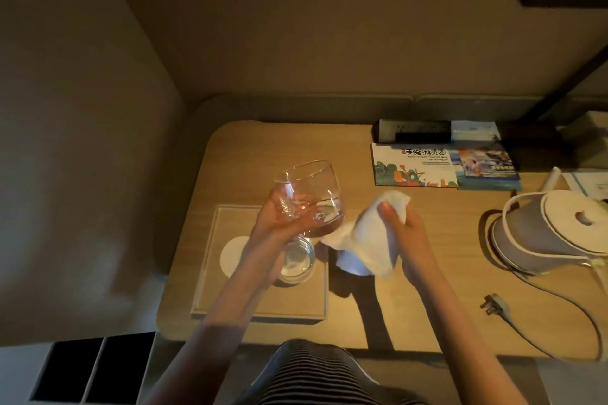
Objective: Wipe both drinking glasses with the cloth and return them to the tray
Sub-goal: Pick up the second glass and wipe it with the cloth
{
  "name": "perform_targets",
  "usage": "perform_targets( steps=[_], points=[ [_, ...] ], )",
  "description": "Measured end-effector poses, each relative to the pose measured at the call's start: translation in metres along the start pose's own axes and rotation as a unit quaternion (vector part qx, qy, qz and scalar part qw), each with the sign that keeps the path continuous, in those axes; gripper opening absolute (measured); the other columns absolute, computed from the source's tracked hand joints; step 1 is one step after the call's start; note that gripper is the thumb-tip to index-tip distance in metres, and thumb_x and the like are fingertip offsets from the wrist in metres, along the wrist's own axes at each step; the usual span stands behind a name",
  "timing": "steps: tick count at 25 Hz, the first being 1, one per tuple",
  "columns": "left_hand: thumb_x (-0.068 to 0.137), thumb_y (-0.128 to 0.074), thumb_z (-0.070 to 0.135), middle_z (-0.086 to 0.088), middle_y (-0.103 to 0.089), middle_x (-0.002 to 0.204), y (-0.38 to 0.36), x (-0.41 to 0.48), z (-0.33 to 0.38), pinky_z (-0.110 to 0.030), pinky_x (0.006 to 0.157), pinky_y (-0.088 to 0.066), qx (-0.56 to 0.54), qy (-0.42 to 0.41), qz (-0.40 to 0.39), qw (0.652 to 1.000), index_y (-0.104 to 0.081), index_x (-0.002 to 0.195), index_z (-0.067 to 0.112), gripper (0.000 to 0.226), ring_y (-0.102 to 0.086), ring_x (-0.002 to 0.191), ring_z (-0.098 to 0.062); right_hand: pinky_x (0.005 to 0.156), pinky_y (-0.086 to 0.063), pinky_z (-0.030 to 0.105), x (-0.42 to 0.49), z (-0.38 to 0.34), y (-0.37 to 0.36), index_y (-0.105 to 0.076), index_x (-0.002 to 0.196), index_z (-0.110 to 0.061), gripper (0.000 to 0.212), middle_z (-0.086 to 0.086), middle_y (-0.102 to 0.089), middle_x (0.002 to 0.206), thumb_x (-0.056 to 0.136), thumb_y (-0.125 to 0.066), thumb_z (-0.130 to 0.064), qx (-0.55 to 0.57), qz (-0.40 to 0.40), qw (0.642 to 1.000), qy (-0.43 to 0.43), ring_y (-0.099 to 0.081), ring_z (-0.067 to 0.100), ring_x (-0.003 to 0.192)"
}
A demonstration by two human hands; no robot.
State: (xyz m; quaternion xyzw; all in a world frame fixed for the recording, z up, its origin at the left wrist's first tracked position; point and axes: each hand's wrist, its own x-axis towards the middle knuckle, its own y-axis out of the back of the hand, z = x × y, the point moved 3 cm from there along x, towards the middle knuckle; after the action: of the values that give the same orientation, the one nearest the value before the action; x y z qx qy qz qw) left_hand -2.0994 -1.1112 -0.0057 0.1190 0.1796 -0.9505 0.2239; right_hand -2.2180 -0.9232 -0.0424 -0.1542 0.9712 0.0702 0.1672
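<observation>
My left hand (pixel 279 219) grips a clear round drinking glass (pixel 311 194), tilted with its mouth up and to the left, above the wooden tray (pixel 210 273). A second clear glass (pixel 296 261) stands upright on the tray, partly hidden behind my left wrist. My right hand (pixel 399 219) holds a bunched white cloth (pixel 365 233) just right of the held glass; a corner of the cloth reaches the glass's base. A round white coaster (pixel 232 255) lies on the tray.
A grey and white electric kettle (pixel 552 227) stands at the right, its cord and plug (pixel 493 304) trailing toward the table's front edge. Brochures (pixel 414 168) and a black box (pixel 414 131) lie at the back by the wall.
</observation>
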Motion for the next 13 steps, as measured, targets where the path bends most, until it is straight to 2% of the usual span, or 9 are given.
perform_targets(
  steps=[1, 3, 5, 7, 10, 11, 13],
  points=[
    [0.065, -0.084, 0.007, -0.014, -0.071, 0.115, -0.009, 0.003, 0.000, -0.043, 0.092, -0.053, 0.000, 0.004, -0.001, 1.000, -0.056, 0.125, 0.009, 0.067, -0.065, 0.113, -0.035, 0.092, -0.051, 0.046, -0.009, -0.022, 0.001, -0.058, 0.120, -0.024, 0.034, 0.005, -0.066, 0.118, 0.088, -0.060, -0.035, 0.024, -0.012, 0.999, 0.027, -0.062, 0.022, 0.108],
    [0.071, -0.077, 0.020, -0.013, -0.071, 0.112, -0.025, 0.008, 0.002, -0.038, 0.088, -0.054, 0.008, 0.008, 0.000, 1.000, -0.058, 0.122, 0.009, 0.056, -0.065, 0.111, -0.035, 0.090, -0.052, 0.040, -0.035, -0.055, -0.004, -0.055, 0.122, -0.032, 0.034, 0.000, -0.064, 0.121, 0.089, -0.060, -0.027, 0.078, -0.088, 0.991, 0.070, -0.062, 0.018, 0.110],
    [0.070, -0.070, 0.039, -0.011, -0.070, 0.113, -0.035, 0.012, 0.006, -0.040, 0.093, -0.051, -0.001, 0.024, -0.006, 1.000, -0.058, 0.124, 0.011, 0.061, -0.065, 0.110, -0.031, 0.093, -0.051, 0.045, -0.058, -0.069, -0.007, -0.054, 0.120, -0.030, 0.035, 0.005, -0.060, 0.122, 0.086, -0.062, -0.024, 0.038, -0.149, 0.980, 0.123, -0.059, 0.020, 0.112],
    [0.068, -0.065, 0.050, -0.011, -0.070, 0.110, -0.045, 0.012, 0.008, -0.037, 0.092, -0.053, -0.001, 0.034, -0.032, 0.999, -0.057, 0.127, 0.008, 0.072, -0.067, 0.105, -0.027, 0.094, -0.044, 0.050, -0.062, -0.081, -0.004, -0.056, 0.113, -0.022, 0.027, 0.008, -0.052, 0.117, 0.085, -0.057, -0.023, -0.017, -0.146, 0.971, 0.187, -0.054, 0.022, 0.110],
    [0.073, -0.064, 0.043, -0.006, -0.071, 0.097, -0.057, 0.007, 0.005, -0.030, 0.081, -0.058, 0.003, 0.029, -0.069, 0.997, -0.054, 0.127, 0.004, 0.067, -0.069, 0.096, -0.023, 0.094, -0.042, 0.051, -0.052, -0.099, 0.006, -0.060, 0.103, -0.028, 0.019, 0.010, -0.049, 0.113, 0.087, -0.052, -0.021, -0.034, -0.079, 0.968, 0.235, -0.052, 0.022, 0.107],
    [0.073, -0.065, 0.043, -0.008, -0.070, 0.100, -0.058, 0.007, 0.008, -0.029, 0.079, -0.059, -0.003, 0.033, -0.069, 0.997, -0.054, 0.127, 0.005, 0.067, -0.069, 0.096, -0.022, 0.091, -0.043, 0.049, -0.053, -0.100, 0.006, -0.060, 0.103, -0.030, 0.019, 0.007, -0.050, 0.111, 0.088, -0.051, -0.021, -0.042, -0.072, 0.964, 0.253, -0.052, 0.019, 0.105],
    [0.073, -0.067, 0.052, -0.015, -0.068, 0.112, -0.056, 0.011, 0.019, -0.035, 0.080, -0.058, -0.015, 0.037, -0.064, 0.997, -0.058, 0.124, 0.011, 0.067, -0.067, 0.106, -0.029, 0.085, -0.044, 0.032, -0.063, -0.094, 0.001, -0.060, 0.101, -0.031, 0.022, -0.003, -0.051, 0.105, 0.089, -0.049, -0.016, -0.089, -0.091, 0.943, 0.307, -0.051, 0.009, 0.101]
  ],
)
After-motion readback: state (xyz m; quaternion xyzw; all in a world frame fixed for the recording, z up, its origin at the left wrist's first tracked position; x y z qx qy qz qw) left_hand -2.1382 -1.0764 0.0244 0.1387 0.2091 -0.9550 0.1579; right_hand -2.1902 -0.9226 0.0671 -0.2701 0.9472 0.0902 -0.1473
